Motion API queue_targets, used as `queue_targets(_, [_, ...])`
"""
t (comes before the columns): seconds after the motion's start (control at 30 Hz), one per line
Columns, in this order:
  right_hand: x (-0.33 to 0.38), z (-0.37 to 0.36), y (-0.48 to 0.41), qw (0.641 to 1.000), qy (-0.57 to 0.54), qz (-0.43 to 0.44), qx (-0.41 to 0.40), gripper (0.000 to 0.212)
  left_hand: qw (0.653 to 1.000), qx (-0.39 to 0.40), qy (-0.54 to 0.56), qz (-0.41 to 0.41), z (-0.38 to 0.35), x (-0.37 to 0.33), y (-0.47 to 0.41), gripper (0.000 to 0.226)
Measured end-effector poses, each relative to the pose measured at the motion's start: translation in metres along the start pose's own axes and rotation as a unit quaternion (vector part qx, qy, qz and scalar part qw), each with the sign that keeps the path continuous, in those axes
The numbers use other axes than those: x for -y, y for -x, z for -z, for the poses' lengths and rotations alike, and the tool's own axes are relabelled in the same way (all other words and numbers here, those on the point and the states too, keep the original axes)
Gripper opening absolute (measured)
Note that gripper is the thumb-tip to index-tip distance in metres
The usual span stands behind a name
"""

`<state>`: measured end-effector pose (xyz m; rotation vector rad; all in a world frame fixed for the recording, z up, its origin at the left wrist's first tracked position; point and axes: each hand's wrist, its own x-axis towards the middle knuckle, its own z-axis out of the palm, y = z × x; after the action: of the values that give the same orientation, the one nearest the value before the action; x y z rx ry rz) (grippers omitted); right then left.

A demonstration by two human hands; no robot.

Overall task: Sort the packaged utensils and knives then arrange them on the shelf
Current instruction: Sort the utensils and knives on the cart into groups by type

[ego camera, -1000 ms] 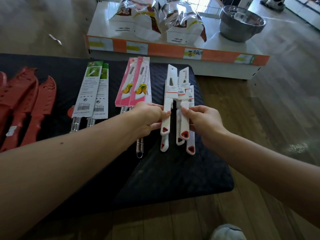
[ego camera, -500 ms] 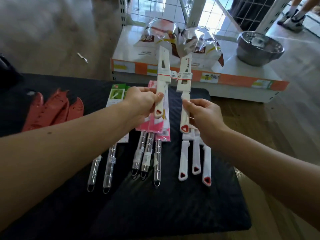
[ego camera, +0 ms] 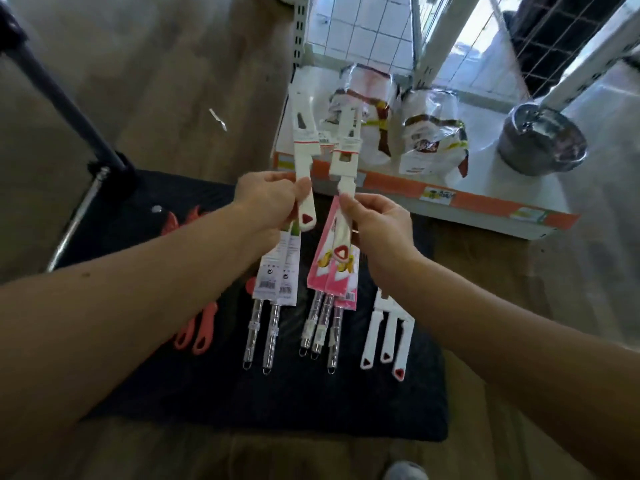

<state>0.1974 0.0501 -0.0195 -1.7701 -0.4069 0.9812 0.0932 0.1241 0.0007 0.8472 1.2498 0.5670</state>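
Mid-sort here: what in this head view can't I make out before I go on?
Head view only:
1. Red knives: mostly covered by the left forearm, so the count is unclear.
2. White knives on the mat: blade ends are behind the right forearm.
3. Shelf: upper tiers are cut off by the top edge.
4. Label on the white knife in the left hand: blurred, unreadable.

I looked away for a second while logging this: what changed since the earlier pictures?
The left hand raised its white utensil off the mat toward the shelf; the right hand raised a second utensil. Three other white utensils, pink packs and green packs stayed put.
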Motion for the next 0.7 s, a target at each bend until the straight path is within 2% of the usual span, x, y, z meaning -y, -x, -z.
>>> queue_targets(0.13, [0.093,0.013,0.046,1.0,0.012,0.002,0.012,0.023,1.0,-0.013,0.028,-0.001,0.005,-0.079,0.056,0.008])
queue_targets(0.23, [0.174,0.026,0.084,0.999,0.0,0.003,0.036,0.006,0.999,-0.021,0.031,-0.009,0.006,-0.146,0.105,0.012])
queue_targets(0.3, [0.233,0.037,0.108,0.999,-0.015,0.008,0.037,0.01,1.0,-0.014,0.023,-0.017,0.001,-0.195,0.139,0.019])
queue_targets(0.47, [0.37,0.076,0.151,0.996,-0.033,0.031,0.071,0.01,0.998,-0.014,0.023,-0.061,-0.027,-0.31,0.222,0.014])
queue_targets(0.6, [0.451,0.111,0.172,0.996,-0.032,0.034,0.079,0.003,0.995,-0.015,0.064,-0.075,-0.06,-0.38,0.274,0.011])
queue_targets(0.7, [0.499,0.133,0.183,0.993,-0.026,0.037,0.108,0.005,0.992,-0.011,0.095,-0.086,-0.081,-0.424,0.299,0.011])
